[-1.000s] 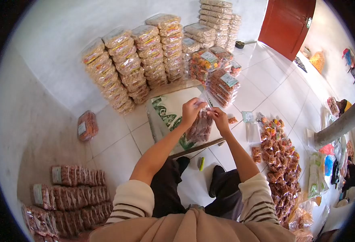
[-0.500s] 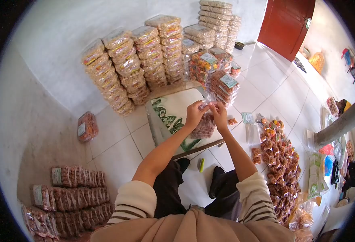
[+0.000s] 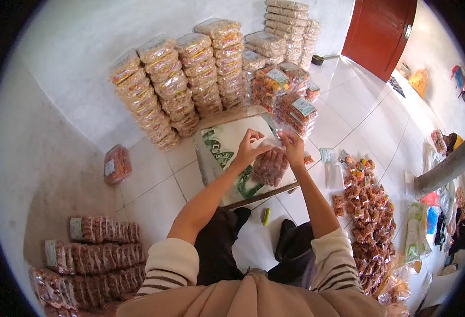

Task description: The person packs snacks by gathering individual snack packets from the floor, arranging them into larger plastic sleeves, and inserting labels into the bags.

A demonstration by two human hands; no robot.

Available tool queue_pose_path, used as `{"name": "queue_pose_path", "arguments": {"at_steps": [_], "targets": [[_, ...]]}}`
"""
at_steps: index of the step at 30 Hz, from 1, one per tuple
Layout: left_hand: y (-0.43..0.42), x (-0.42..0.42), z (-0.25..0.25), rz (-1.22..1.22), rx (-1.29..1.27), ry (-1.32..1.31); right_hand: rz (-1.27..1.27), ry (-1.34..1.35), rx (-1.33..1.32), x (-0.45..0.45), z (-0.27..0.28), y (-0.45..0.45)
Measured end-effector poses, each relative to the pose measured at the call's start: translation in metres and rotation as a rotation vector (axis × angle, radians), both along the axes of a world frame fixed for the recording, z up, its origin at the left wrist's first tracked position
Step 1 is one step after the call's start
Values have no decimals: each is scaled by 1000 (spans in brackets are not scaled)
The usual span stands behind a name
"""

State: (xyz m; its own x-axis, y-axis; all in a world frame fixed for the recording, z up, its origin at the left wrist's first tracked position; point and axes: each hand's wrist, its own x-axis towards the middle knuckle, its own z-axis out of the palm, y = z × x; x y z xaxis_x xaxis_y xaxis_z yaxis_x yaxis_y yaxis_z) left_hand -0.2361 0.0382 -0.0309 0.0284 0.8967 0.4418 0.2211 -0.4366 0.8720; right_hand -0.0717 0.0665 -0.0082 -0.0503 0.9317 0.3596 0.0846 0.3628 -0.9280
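A clear plastic bag filled with reddish-brown snack packs (image 3: 270, 168) rests on a low table (image 3: 238, 127) covered with a white and green printed sheet. My right hand (image 3: 293, 148) is closed on the upper right edge of the bag's plastic. At the bag's upper left is my left hand (image 3: 249, 149), its bent fingers apart from the thumb. That thumb lies close to the plastic; whether it touches is unclear.
Tall stacks of bagged snacks (image 3: 161, 79) line the wall, and labelled packs (image 3: 298, 113) stand behind the table. Small brown packets (image 3: 369, 211) cover the floor at right. Long rows of packs (image 3: 98, 256) lie at lower left. A green cutter-like object (image 3: 266, 216) lies between my feet.
My hands, together at the bag's gathered top before, have parted. The left moved off to the left and its fingers loosened, while the right keeps the plastic. The bag's top has spread wider.
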Motion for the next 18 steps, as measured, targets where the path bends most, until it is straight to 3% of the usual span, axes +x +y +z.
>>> {"name": "queue_pose_path", "arguments": {"at_steps": [7, 9, 13, 15, 18], "targets": [[-7, -3, -2, -85, -4, 144, 40, 124, -36, 3, -1, -2], [-6, 0, -2, -97, -1, -25, 40, 116, -41, 4, -2, -2], [-5, 1, -1, 1, -8, -108, 16, 83, -31, 3, -2, 0], [-2, -5, -3, 9, 40, 242, 24, 90, -27, 1, -1, -1], [6, -2, -7, -20, 225, 385, 38, 118, -34, -3, 1, -3]]}}
